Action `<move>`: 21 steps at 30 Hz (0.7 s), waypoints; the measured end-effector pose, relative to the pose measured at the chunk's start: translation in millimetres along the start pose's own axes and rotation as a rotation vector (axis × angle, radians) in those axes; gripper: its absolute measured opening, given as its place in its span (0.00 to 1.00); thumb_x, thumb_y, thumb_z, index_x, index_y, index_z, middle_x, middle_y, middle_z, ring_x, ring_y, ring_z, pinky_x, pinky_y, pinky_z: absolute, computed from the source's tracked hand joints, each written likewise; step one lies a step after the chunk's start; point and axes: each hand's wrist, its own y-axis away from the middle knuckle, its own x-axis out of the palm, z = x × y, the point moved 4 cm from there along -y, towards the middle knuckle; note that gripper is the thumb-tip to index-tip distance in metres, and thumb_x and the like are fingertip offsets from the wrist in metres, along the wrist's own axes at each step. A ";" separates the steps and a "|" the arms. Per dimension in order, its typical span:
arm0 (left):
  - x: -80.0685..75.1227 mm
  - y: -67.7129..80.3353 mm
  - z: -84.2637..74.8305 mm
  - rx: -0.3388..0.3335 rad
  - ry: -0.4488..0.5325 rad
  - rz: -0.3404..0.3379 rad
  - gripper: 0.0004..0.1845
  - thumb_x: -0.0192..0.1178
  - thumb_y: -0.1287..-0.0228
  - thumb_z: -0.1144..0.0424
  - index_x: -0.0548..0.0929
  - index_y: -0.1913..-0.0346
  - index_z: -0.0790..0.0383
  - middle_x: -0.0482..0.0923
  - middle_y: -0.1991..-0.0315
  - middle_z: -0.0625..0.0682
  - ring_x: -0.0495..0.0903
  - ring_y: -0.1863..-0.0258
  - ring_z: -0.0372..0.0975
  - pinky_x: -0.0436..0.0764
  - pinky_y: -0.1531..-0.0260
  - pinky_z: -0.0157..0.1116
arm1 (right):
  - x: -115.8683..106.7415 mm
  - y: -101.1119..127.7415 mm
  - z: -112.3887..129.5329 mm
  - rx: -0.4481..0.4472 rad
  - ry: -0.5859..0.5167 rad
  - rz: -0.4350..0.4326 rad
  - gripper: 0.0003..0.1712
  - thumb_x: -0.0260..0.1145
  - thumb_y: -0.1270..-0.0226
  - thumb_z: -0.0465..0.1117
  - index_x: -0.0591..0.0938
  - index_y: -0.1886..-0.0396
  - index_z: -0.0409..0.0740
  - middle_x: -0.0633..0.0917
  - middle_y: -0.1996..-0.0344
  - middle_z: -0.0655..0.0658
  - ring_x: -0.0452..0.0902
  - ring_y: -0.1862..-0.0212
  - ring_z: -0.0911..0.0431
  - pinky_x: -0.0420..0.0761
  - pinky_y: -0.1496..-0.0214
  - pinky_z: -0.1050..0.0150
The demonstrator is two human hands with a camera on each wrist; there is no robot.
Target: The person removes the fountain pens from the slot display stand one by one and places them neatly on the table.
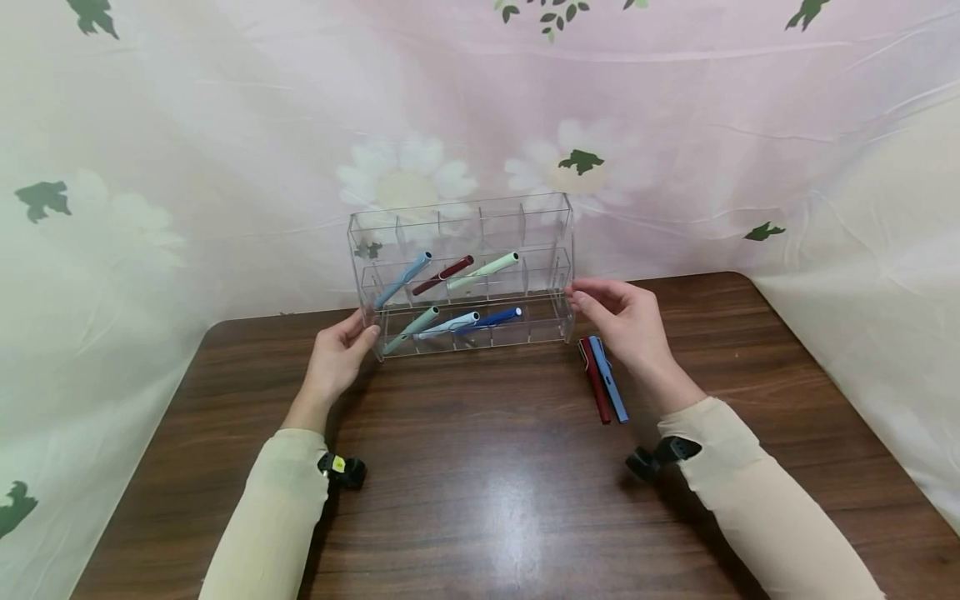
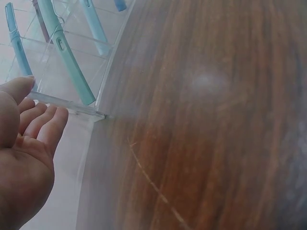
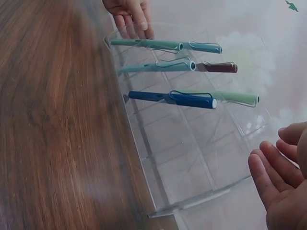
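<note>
One clear rack (image 1: 480,295) stands between left fingers (image 2: 53,132) pinching its end and loosely parted right fingers (image 3: 264,179).

Clear rack (image 1: 510,335) holds 6 slanting pens (image 1: 490,320).

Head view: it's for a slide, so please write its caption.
Hands at both ends of a clear rack of six slanted pens; two more pens lie on the wood-grain table.

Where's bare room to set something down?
Widest: the table in front of the clear rack, between the sleeves. The rack's rightmost compartments are free too. Crowded: its left part, holding six pens, and the table off its right end, with two loose pens by the right hand.
</note>
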 end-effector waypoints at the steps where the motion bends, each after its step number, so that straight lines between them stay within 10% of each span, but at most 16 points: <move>1: -0.2 0.2 -0.2 -0.002 0.000 0.000 0.29 0.60 0.16 0.59 0.69 0.19 0.62 0.77 0.26 0.63 0.80 0.29 0.52 0.81 0.36 0.33 | 1.7 -0.4 0.4 0.001 0.012 0.004 0.18 0.69 0.20 0.38 0.87 0.40 0.31 0.91 0.45 0.30 0.90 0.53 0.67 0.87 0.48 0.75; 21: 0.1 0.8 -1.4 -0.011 -0.004 -0.004 0.29 0.59 0.16 0.58 0.70 0.19 0.61 0.78 0.28 0.63 0.81 0.31 0.53 0.82 0.38 0.30 | 41.2 -6.5 -9.3 -0.039 0.065 0.132 0.18 0.71 0.22 0.37 0.88 0.37 0.40 0.91 0.41 0.39 0.87 0.47 0.70 0.84 0.46 0.78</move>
